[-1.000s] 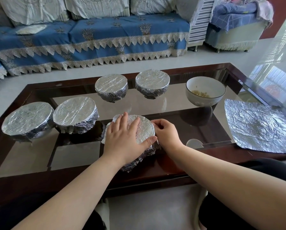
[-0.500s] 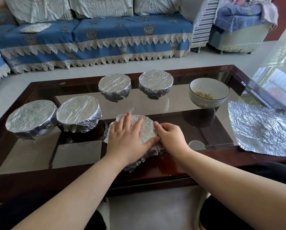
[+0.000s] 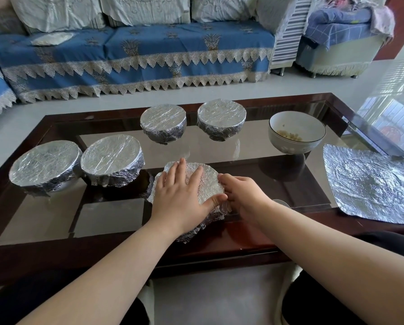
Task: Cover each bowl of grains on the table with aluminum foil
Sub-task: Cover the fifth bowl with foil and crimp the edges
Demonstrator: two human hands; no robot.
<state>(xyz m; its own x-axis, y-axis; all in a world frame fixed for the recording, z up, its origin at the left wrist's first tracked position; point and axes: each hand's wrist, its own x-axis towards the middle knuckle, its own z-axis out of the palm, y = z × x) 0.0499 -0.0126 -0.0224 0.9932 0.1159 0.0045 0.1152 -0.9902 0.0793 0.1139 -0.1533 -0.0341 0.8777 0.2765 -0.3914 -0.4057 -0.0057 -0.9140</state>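
Observation:
A foil-wrapped bowl [image 3: 209, 181] sits at the near middle of the glass table [image 3: 116, 214]. My left hand [image 3: 181, 195] lies flat on its foil top with straight fingers. My right hand [image 3: 245, 197] curls against the bowl's right side and presses the foil edge down. Several other foil-covered bowls stand behind and to the left, among them one at the far left [image 3: 44, 168] and one at the back [image 3: 221, 119]. An uncovered white bowl [image 3: 297, 132] with grains stands at the back right. A loose foil sheet [image 3: 369, 181] lies flat at the right.
The table has a dark wooden frame [image 3: 243, 245] close to my knees. A blue-covered sofa [image 3: 135, 57] runs along the back, and a chair with blue cloth [image 3: 339, 41] stands at the back right. Pale floor lies between the sofa and the table.
My right hand has slid slightly down and round the bowl's right side, folding foil. The left hand stays on top. The camera has tilted a little.

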